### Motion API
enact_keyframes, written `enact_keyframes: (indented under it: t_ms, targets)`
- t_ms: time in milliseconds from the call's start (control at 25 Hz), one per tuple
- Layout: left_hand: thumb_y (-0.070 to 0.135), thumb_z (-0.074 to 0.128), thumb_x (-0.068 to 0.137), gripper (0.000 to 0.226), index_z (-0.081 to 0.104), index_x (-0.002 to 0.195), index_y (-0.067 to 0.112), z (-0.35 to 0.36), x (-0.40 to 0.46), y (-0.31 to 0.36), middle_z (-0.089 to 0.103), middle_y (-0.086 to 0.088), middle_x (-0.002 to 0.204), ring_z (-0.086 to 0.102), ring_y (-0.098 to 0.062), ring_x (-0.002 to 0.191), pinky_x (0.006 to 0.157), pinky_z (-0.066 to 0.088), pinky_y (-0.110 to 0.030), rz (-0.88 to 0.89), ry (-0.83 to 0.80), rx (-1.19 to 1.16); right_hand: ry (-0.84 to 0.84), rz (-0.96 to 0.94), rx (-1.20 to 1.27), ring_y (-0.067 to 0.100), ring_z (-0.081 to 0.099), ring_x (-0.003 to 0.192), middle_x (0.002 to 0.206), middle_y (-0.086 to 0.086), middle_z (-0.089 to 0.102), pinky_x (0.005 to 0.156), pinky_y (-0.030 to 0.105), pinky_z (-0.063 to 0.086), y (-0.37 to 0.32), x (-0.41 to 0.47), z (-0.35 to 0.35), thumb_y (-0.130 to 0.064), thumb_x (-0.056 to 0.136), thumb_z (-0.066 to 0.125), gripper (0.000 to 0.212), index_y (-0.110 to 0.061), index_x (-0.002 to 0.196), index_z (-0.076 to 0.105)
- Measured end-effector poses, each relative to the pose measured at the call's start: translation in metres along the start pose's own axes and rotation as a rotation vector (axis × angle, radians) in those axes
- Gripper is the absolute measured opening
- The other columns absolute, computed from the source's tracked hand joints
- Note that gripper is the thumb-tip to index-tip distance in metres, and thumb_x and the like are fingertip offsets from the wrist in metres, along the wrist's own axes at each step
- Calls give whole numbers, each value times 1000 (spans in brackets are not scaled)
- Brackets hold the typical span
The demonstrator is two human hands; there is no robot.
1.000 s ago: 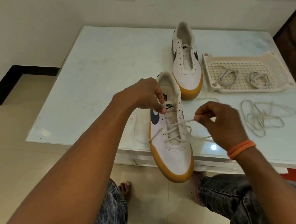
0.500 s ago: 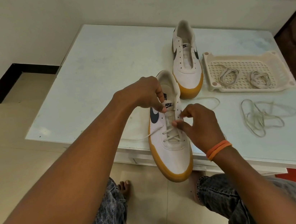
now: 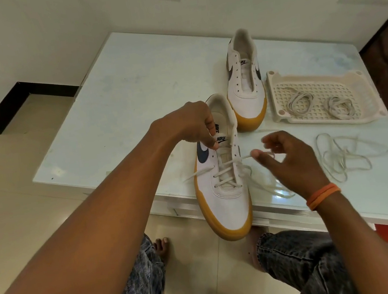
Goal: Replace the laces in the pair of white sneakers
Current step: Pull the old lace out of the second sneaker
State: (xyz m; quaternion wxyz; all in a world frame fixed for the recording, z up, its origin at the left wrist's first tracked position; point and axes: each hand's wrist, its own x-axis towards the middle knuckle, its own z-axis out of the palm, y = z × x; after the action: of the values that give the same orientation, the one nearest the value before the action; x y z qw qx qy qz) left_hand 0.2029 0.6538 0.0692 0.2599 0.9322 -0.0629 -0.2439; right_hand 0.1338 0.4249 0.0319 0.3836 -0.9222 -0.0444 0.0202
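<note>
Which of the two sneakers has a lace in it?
The near sneaker, overhanging the table edge and held by the left hand. The far sneaker, beside the tray, has bare eyelets.

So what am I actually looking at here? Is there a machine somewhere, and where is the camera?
There is no machine. A person wears a wide-angle camera on the head, so you look down along both bare arms. The left hand grips the near sneaker at its tongue; the toe sticks out past the edge of the white table. The right hand pinches the end of the lace, which is threaded through the lower eyelets. The far sneaker stands without a lace. Beside it, a plastic tray holds two coiled laces, and a loose lace lies on the table.
</note>
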Motion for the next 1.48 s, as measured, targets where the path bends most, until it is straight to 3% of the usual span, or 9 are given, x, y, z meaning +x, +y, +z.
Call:
enact_keyframes:
  t_ms: [200, 360, 560, 720, 840, 1000, 1120, 1320, 1480]
  targets:
    - [31, 84, 72, 39, 74, 106, 13, 0, -1, -1, 68, -3, 110, 60, -16, 90, 58, 39, -18, -7, 4, -6, -68, -72, -80, 11, 59, 70, 69, -10, 62, 76, 38, 51, -18, 2, 35, -36, 81, 74, 23, -24, 71, 57]
    - [30, 85, 71, 39, 74, 105, 14, -2, -2, -3, 68, -2, 108, 60, -14, 87, 59, 40, -19, -5, -11, 3, 29, -28, -43, 10, 63, 70, 68, -7, 66, 67, 15, 44, -7, 5, 2, -30, 86, 69, 21, -14, 73, 63]
    - [28, 85, 70, 39, 74, 104, 13, -1, -3, -2, 68, -3, 109, 62, -18, 94, 72, 49, -25, -13, 2, 4, 108, 164, 180, 14, 67, 80, 79, -2, 70, 82, 37, 54, 13, 9, -20, -29, 87, 68, 20, -10, 83, 66]
    - [26, 85, 71, 37, 74, 104, 12, 0, -4, 1, 68, -3, 110, 63, -17, 94, 71, 48, -23, -22, 0, 0, -98, 67, 88, 1, 62, 79, 84, -8, 67, 71, 15, 46, -6, 4, 18, -37, 83, 72, 25, -18, 96, 63]
    - [24, 85, 71, 36, 74, 103, 12, -1, -5, 2, 68, -2, 110, 61, -16, 90, 66, 46, -21, -36, -4, -14, -82, 11, 272, 10, 67, 72, 73, 0, 72, 68, 18, 50, -22, 5, 26, -19, 89, 67, 13, -12, 81, 73]
    - [25, 85, 70, 37, 74, 103, 13, -1, -5, 4, 67, -2, 109, 60, -15, 89, 62, 42, -20, -50, -1, -13, -113, 216, 584, 14, 57, 61, 56, 3, 59, 68, 23, 46, -15, 14, 3, -21, 101, 43, 33, -8, 98, 73]
    - [26, 86, 69, 38, 75, 103, 14, -2, -5, 3, 67, -2, 109, 60, -15, 89, 63, 43, -21, -55, -5, -15, -110, 317, 763, 17, 38, 52, 41, 0, 35, 63, 31, 36, -4, 16, -4, -16, 102, 38, 41, -1, 84, 72]
    - [24, 86, 70, 37, 74, 103, 13, -3, -8, 4, 67, -3, 111, 61, -16, 90, 71, 49, -24, -63, -1, -12, 40, 674, 1083, 13, 43, 57, 40, -8, 35, 69, 32, 36, 5, 24, -23, -34, 103, 38, 39, -20, 69, 49]
    - [28, 80, 78, 40, 69, 112, 11, 5, -13, 13, 60, -9, 120, 58, -24, 106, 82, 48, -28, -40, 32, 106, 287, 632, 605, 11, 52, 53, 44, -9, 49, 67, 30, 37, 37, 28, -56, -33, 101, 39, 38, -20, 74, 61]
